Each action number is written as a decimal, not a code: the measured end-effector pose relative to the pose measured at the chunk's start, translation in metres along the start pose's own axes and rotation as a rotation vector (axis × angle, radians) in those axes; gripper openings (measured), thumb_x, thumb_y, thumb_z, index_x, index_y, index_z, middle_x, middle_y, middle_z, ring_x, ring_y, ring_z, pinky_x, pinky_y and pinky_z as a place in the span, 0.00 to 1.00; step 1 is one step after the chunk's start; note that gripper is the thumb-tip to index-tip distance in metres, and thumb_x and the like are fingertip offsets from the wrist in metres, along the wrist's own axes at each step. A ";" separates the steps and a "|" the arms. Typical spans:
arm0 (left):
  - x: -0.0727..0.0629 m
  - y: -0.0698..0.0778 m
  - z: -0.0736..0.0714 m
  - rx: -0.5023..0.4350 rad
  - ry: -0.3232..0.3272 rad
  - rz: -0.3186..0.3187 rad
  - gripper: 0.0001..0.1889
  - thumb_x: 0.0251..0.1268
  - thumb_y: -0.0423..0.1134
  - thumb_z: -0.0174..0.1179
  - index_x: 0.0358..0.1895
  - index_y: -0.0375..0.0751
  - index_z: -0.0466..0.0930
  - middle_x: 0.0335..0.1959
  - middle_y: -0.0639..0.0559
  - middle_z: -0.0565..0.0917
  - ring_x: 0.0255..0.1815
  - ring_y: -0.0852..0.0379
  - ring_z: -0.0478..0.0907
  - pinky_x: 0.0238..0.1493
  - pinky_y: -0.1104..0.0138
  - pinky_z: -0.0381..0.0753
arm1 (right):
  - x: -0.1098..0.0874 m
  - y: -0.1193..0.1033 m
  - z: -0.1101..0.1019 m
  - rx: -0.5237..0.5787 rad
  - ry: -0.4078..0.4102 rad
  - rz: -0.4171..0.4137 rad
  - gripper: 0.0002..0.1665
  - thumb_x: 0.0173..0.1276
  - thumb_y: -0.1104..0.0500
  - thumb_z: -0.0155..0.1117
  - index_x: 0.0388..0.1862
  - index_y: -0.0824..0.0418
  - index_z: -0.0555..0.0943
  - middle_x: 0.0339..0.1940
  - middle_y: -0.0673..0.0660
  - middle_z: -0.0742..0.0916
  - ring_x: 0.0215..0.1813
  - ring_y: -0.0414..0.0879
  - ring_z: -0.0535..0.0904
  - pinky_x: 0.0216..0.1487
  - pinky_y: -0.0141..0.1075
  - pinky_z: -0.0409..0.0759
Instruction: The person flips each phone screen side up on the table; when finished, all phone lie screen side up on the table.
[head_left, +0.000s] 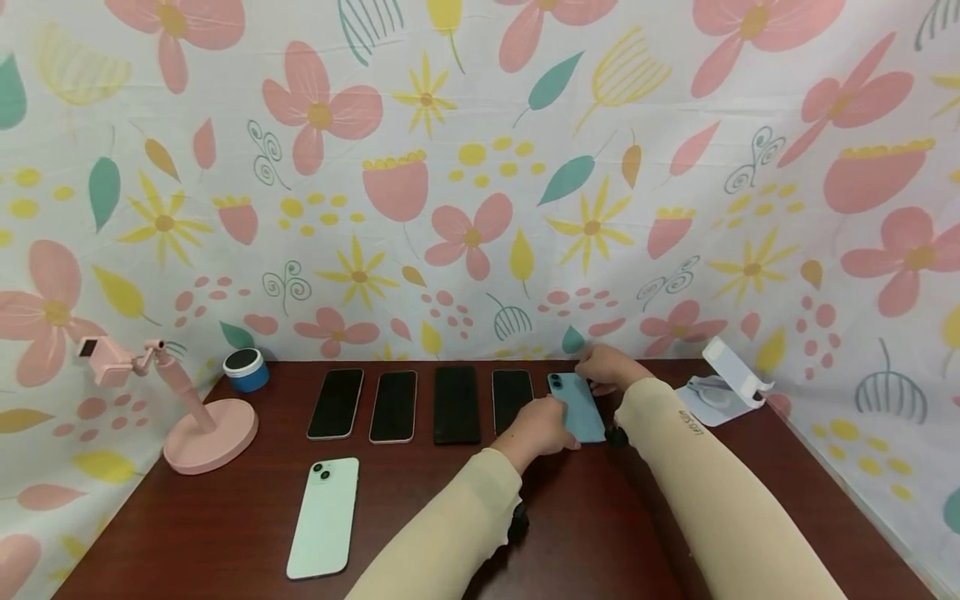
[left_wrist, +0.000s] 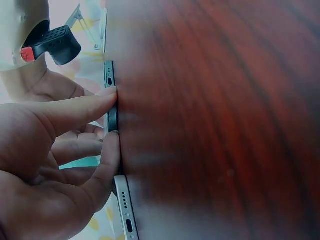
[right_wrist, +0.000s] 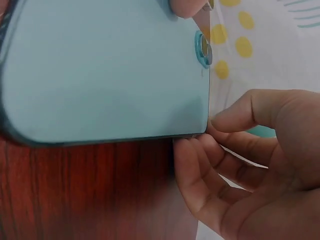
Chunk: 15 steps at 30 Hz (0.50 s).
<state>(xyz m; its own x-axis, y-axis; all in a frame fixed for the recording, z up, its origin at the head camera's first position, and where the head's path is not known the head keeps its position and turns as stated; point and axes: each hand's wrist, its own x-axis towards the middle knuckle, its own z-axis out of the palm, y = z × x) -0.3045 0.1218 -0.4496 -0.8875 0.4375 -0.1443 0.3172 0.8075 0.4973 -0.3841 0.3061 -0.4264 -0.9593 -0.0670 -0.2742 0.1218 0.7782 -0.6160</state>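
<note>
A light blue phone (head_left: 577, 408) lies back side up at the right end of a row on the table, its camera lenses at the far end. My left hand (head_left: 538, 427) grips it along the left side, with the thumb at the near edge. At the far right corner my right hand (head_left: 611, 368) pinches it; in the right wrist view, thumb and fingers meet at that corner of the phone (right_wrist: 110, 75). Just left of it lies a dark-screened phone (head_left: 512, 392), partly hidden behind my left hand.
Further left in the row are a black flat slab (head_left: 456, 406) and two phones, screens up (head_left: 393, 407). A pale green phone (head_left: 324, 518) lies nearer. Around them stand a pink phone stand (head_left: 212, 437), a blue round jar (head_left: 247, 371) and a white folding stand (head_left: 723, 392).
</note>
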 end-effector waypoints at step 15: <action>-0.001 0.000 -0.002 -0.033 -0.020 -0.011 0.38 0.64 0.49 0.78 0.77 0.45 0.76 0.79 0.48 0.76 0.76 0.50 0.77 0.72 0.62 0.81 | 0.003 -0.005 -0.006 0.038 0.018 0.087 0.10 0.75 0.59 0.55 0.41 0.67 0.78 0.41 0.61 0.81 0.39 0.52 0.83 0.47 0.45 0.93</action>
<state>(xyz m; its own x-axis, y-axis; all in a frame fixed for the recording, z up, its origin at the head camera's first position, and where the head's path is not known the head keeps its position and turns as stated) -0.3045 0.1203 -0.4480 -0.8838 0.4371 -0.1669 0.2961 0.7987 0.5239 -0.3886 0.3057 -0.4200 -0.9491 0.0112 -0.3147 0.2140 0.7562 -0.6184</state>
